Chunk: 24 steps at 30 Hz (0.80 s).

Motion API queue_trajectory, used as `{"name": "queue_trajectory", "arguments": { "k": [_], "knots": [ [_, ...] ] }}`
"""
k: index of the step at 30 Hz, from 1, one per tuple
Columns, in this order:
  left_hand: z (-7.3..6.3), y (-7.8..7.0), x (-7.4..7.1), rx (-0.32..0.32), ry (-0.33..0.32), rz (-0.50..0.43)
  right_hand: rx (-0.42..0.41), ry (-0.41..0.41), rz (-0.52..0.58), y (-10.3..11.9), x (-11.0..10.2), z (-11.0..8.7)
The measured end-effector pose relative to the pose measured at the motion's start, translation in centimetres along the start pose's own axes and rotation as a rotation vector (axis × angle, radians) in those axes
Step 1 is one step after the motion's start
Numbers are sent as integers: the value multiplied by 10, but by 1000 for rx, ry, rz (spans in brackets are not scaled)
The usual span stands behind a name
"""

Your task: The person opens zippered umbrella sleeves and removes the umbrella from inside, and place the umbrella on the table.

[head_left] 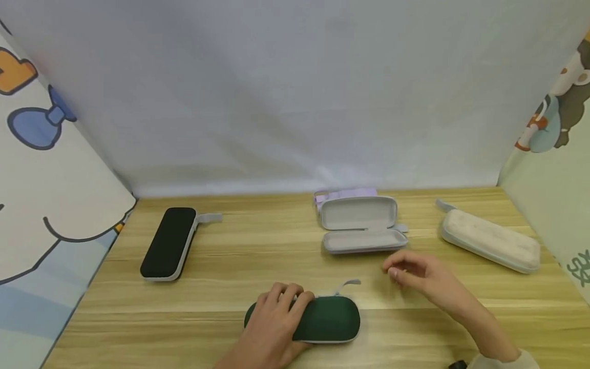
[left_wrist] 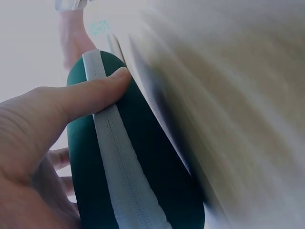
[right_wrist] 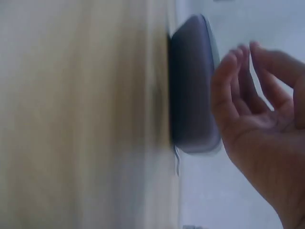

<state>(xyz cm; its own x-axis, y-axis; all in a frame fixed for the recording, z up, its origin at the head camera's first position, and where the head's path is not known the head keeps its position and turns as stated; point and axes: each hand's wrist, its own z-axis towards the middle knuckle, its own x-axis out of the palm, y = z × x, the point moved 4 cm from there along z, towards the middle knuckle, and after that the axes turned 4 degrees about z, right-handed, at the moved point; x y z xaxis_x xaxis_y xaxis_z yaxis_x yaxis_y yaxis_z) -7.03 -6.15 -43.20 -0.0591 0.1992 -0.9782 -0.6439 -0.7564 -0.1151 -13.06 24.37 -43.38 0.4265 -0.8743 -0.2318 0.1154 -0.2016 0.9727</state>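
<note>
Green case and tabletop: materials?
Green case: likely fabric over a stiff shell; matte, evenly rounded surface. Its pale zipper band: woven-looking textile, with a fine central seam. Tabletop: wood or wood-print laminate, smooth-looking, with streaky grain; can't tell which.

My head view is softly lit, faint shadows crossing the draped grey-white cloth backdrop (head_left: 295, 102). Both wrist views smear the flat yellowish wooden tabletop (left_wrist: 238, 119), probably through motion; I see the left one washed out at upper left, the right hazy.
</note>
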Motion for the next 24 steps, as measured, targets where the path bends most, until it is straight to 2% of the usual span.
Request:
{"name": "queue_trajectory", "arguments": {
  "k": [3, 5, 6, 12, 16, 24],
  "knots": [
    [1, -4, 2, 23, -14, 0, -6, 204, 34, -3, 24, 0],
    [2, -7, 1, 36, -19, 6, -16, 301, 41, -4, 36, 3],
    [2, -8, 1, 41, -19, 7, -16, 324, 47, -4, 40, 4],
    [2, -14, 5, 79, -5, 46, 5, 379, 49, -3, 51, 7],
    [1, -16, 6, 103, -20, 73, 14, 406, 41, -5, 55, 6],
    [-1, -15, 7, 111, -27, 82, 11, 432, 66, -5, 60, 8]
  ]
}}
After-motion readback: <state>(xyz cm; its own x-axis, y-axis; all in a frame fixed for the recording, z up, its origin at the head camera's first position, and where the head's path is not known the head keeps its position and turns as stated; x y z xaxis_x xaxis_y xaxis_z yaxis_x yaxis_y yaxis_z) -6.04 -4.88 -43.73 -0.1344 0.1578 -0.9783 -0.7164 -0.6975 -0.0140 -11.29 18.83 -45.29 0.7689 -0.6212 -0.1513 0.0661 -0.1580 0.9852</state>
